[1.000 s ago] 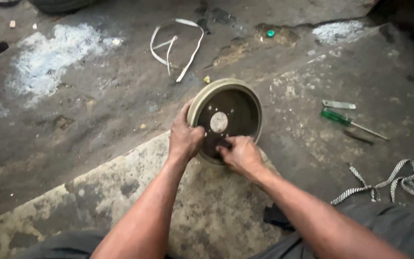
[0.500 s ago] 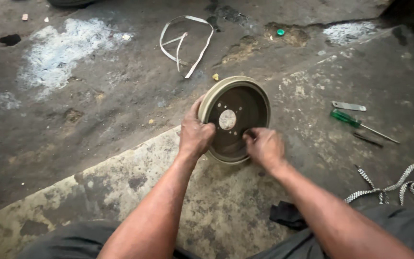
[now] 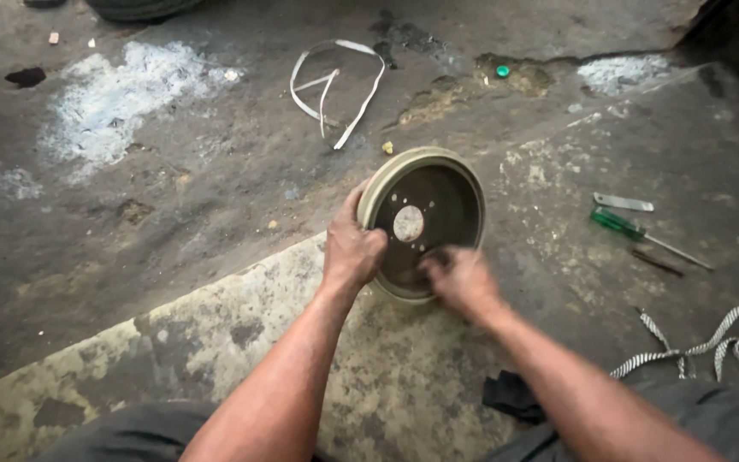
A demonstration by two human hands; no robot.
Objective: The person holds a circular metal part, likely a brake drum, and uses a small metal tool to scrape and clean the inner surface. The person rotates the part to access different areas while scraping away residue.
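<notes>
A round metal drum (image 3: 438,184) with a pale rim and a dark inside lies open side up on the concrete floor. Its flat bottom has a centre hole and several small holes around it. My left hand (image 3: 351,248) grips the drum's left rim. My right hand (image 3: 459,278) reaches inside at the near edge, blurred by motion, with its fingers bent against the dark inner face. Whether it holds anything small is hidden.
A green-handled screwdriver (image 3: 622,226) and a flat metal strip (image 3: 623,203) lie to the right. A striped strap (image 3: 712,351) lies at the far right, a white strap loop (image 3: 335,81) beyond the drum, a dark rag (image 3: 511,395) by my right forearm.
My right hand has shifted around inside the drum's near edge and is now blurred. My left hand has stayed on the rim. The view has drifted slightly.
</notes>
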